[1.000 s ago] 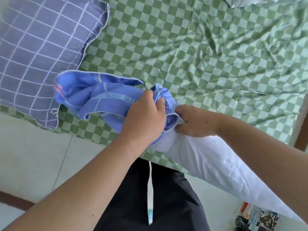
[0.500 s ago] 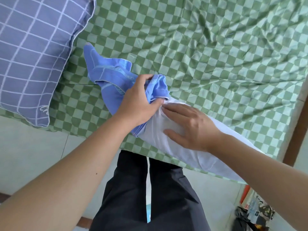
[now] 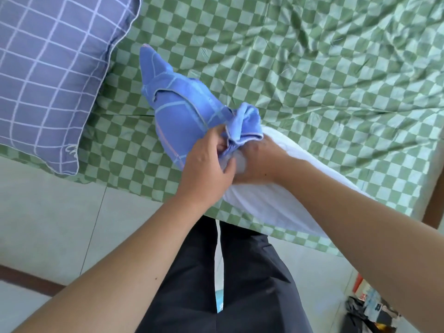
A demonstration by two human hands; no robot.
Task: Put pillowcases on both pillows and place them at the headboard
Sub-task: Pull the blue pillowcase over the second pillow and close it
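A bare white pillow (image 3: 283,195) lies across the near edge of the bed. Its left end sits inside a bunched blue pillowcase (image 3: 177,104), whose far tip points up the bed. My left hand (image 3: 206,164) grips the gathered rim of the pillowcase. My right hand (image 3: 259,159) holds the pillow's end at the pillowcase opening, its fingertips hidden under the blue cloth. A second pillow (image 3: 48,68) in a purple-blue grid case rests at the upper left of the bed.
The bed carries a wrinkled green checked sheet (image 3: 312,68). A wooden bed frame (image 3: 434,195) runs down the right edge. Pale floor tiles (image 3: 60,224) lie below the bed, with clutter (image 3: 367,311) at the bottom right.
The pillowcase has filled out as the pillow's end went further into it. My right hand moved from lying flat on the pillow to the pillowcase opening.
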